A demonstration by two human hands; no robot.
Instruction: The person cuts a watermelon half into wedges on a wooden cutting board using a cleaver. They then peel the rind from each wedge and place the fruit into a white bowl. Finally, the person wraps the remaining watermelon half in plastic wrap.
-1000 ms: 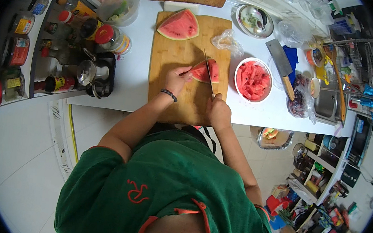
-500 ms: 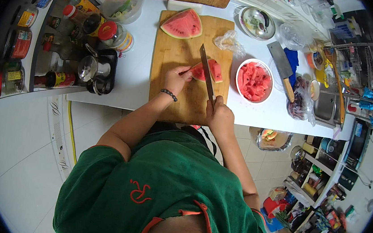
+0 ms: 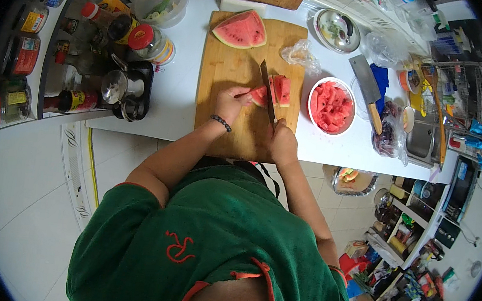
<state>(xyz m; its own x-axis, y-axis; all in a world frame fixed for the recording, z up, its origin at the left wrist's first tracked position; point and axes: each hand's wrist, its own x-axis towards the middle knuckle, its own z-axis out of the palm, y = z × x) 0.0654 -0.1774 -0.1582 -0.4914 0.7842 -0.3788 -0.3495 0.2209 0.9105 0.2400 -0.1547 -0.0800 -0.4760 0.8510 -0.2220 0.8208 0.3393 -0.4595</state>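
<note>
My left hand [image 3: 231, 105] pinches the left tip of a small watermelon slice [image 3: 259, 96] on the wooden cutting board [image 3: 217, 61]. In my right hand [image 3: 283, 143] is the dark handle of a long knife [image 3: 268, 88], its blade pointing away from me and standing across the slice. Right of the blade are cut watermelon pieces [image 3: 282, 89] with rind, still close together. A larger watermelon wedge [image 3: 241, 30] lies at the board's far end. Beside the board on the right, a white bowl [image 3: 310, 106] holds many red watermelon chunks.
A crumpled plastic bag [image 3: 302, 56] lies on the board's right edge. Farther right are a cleaver [image 3: 366, 84], a lidded pot [image 3: 336, 31] and a sink [image 3: 420, 137]. Jars [image 3: 141, 37], a plastic tub [image 3: 161, 4] and a small metal pot [image 3: 122, 88] stand to the left.
The knife has gone down through the slice, and cut pieces now stand apart on the blade's right. My left hand keeps its pinch on the slice's tip.
</note>
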